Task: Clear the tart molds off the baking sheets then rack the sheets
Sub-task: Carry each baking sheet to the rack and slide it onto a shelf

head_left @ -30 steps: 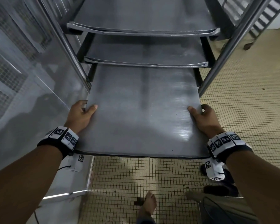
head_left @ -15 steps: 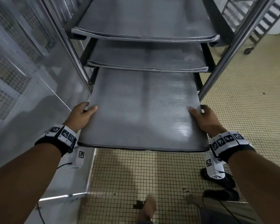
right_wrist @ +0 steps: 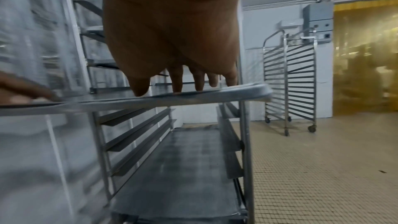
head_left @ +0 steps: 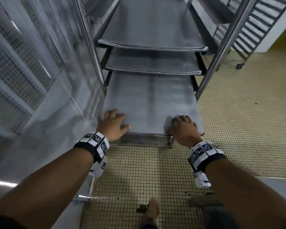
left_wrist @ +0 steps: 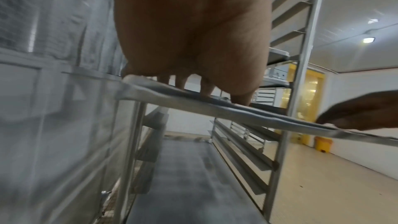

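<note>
A: We have the flat, grey, rectangular metal baking sheet (head_left: 149,103) partly inside the tall stainless-steel rack trolley (head_left: 221,52). Its long axis runs from us into the rack, the far short end under the shelves, the near short end sticking out toward us.

B: And it lies roughly level on the angle runners, below two more grey metal sheets (head_left: 153,65) racked above it. Another grey sheet (right_wrist: 183,159) sits lower down, seen from the wrist views.

A: Our left hand (head_left: 113,125) lies on the near left corner, fingers (left_wrist: 206,89) straight and spread, tips pressing down on the top face near the rolled edge.

B: Our right hand (head_left: 182,127) lies on the near right corner. In the right wrist view its fingers (right_wrist: 177,81) reach straight down and touch the sheet's top. So neither hand is curled round anything; both press flat.

A: Any writing? We see black-and-white square marker patterns on the wristbands (head_left: 99,143), but no words we can read. The sheet carries no legible label.

B: To our left stands a steel wall with mesh panels (head_left: 15,71). A second empty steel rack trolley (right_wrist: 289,81) stands well apart on the yellowish small-tiled floor (head_left: 246,121), near a yellow strip curtain (right_wrist: 364,57).
</note>
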Demonstrator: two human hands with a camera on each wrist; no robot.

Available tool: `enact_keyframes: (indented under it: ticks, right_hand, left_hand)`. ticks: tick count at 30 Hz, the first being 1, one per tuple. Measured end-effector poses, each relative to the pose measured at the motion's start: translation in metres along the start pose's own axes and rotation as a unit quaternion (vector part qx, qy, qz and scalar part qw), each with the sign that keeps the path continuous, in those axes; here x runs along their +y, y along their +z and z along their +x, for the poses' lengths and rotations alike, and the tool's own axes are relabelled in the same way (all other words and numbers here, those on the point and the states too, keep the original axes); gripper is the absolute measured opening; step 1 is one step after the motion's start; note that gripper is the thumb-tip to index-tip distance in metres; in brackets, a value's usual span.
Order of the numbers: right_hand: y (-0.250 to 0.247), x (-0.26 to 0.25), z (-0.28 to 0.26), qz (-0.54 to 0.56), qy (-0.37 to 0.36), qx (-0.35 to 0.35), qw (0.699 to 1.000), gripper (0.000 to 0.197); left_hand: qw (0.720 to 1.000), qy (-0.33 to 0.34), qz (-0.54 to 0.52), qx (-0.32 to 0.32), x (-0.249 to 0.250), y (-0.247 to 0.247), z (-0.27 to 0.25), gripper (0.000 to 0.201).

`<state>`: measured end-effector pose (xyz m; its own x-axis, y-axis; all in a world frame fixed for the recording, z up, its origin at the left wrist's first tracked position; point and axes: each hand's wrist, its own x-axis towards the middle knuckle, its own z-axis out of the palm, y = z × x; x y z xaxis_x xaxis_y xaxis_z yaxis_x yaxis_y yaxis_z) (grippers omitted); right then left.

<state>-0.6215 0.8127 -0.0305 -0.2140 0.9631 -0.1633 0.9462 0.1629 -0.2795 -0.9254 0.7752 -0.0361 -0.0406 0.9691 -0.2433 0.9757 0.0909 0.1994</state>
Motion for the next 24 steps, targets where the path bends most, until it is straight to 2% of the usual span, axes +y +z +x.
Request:
enact_keyframes:
  ticks: [4,7,12,15,17,20,24]
  right_hand:
    - [0.023,-0.035,-0.016,0.018,-0.056,0.015,0.998,0.060]
    - [0.036,-0.046,-0.024,0.024,-0.079,0.031,0.996,0.053]
    - [0.051,-0.039,-0.035,0.027,-0.092,0.079,0.992,0.046]
    - [0.058,-0.034,-0.035,0.020,-0.097,0.101,0.990,0.043]
    - [0.060,-0.034,-0.033,0.018,-0.096,0.104,0.990,0.043]
    - [0.059,-0.035,-0.023,0.026,-0.098,0.115,0.988,0.043]
    - [0.055,-0.034,0.000,0.033,-0.106,0.107,0.988,0.042]
  left_hand:
    - [0.998,0.060,-0.003,0.004,0.031,0.017,-0.019,0.068]
    - [0.995,0.086,0.010,0.055,0.039,0.031,-0.028,0.058]
    - [0.990,0.087,-0.020,0.111,0.039,0.042,-0.036,0.046]
    - [0.986,0.095,-0.018,0.134,0.037,0.048,-0.036,0.051]
    - [0.985,0.101,-0.012,0.140,0.033,0.052,-0.032,0.060]
    - [0.985,0.099,-0.010,0.141,0.030,0.052,-0.019,0.046]
    - [0.985,0.094,-0.008,0.141,0.031,0.044,0.002,0.042]
